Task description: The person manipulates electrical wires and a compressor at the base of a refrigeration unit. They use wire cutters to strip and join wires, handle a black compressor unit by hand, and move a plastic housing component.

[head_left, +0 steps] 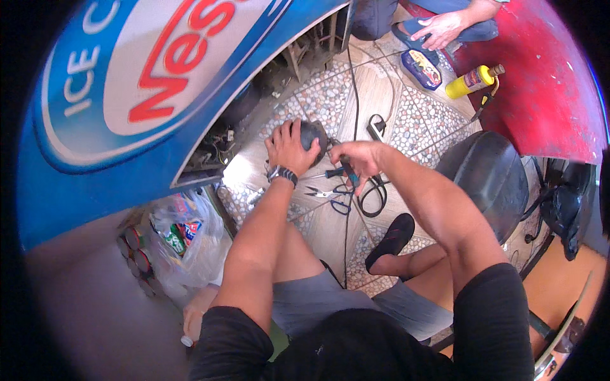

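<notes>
On the tiled floor below the big blue cabinet (pixel 190 89), a dark rounded metal body (pixel 314 137) sits under my left hand (pixel 291 151). The fingers and thumb of that hand are wrapped over its near left side. My right hand (pixel 361 162) is closed around a tool with teal-and-black handles (pixel 348 173), likely pliers. Its tip is close to the right side of the dark body, though contact is hard to make out. A screwdriver (pixel 333 173) lies just below, and snips with blue loop handles (pixel 339 195) rest open beside it.
A black cable (pixel 376 206) coils right of the snips. A yellow gas cylinder (pixel 471 81) and a blue tub (pixel 422 68) are at the far right, near another person's hand (pixel 440 28). A large black rounded object (pixel 486 181) stands right; a plastic bag (pixel 190 238) sits left.
</notes>
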`<state>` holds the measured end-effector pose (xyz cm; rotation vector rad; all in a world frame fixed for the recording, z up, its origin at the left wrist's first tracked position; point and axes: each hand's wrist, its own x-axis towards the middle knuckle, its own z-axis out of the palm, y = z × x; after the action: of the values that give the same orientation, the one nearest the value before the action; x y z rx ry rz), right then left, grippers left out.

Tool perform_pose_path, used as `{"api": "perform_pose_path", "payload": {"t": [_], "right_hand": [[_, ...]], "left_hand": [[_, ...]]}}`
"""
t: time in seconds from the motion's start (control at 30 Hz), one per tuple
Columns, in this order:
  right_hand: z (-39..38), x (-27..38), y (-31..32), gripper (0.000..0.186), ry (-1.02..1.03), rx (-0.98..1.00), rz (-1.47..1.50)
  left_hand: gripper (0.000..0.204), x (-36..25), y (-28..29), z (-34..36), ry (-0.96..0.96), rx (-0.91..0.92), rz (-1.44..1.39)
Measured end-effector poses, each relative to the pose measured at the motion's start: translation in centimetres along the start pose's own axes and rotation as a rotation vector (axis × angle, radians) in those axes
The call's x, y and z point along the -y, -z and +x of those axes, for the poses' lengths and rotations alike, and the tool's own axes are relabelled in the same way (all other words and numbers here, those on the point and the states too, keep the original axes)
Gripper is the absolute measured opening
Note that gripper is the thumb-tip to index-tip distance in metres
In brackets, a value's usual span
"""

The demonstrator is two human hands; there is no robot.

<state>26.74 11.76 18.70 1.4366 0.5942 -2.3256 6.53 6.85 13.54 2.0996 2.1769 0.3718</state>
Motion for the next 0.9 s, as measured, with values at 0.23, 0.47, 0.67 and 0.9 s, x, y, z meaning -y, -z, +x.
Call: {"api": "perform_pose_path", "payload": {"t": [0.23, 0.47, 0.67, 0.9], "right_hand": [[-3.4, -3.0, -0.1, 0.066, 0.057, -0.039, -0.44], [4.2, -17.1, -1.6, 0.056, 0.311, -0.542, -1.24], [8.0, -19.8, 1.1, 0.047, 0.552, -0.792, -1.402], [8.3, -6.0, 4.0, 0.046, 0.984, -0.512, -0.105]], "left_hand": [[0.065, 1.5, -1.2, 1.9, 0.015, 0.033, -0.063], [0.062, 3.0, -0.6, 1.7, 0.062, 0.027, -0.095], [0.063, 3.0, -1.4, 1.9, 0.034, -0.004, -0.108], [0.063, 3.2, -1.5, 1.9, 0.044, -0.041, -0.101]]}}
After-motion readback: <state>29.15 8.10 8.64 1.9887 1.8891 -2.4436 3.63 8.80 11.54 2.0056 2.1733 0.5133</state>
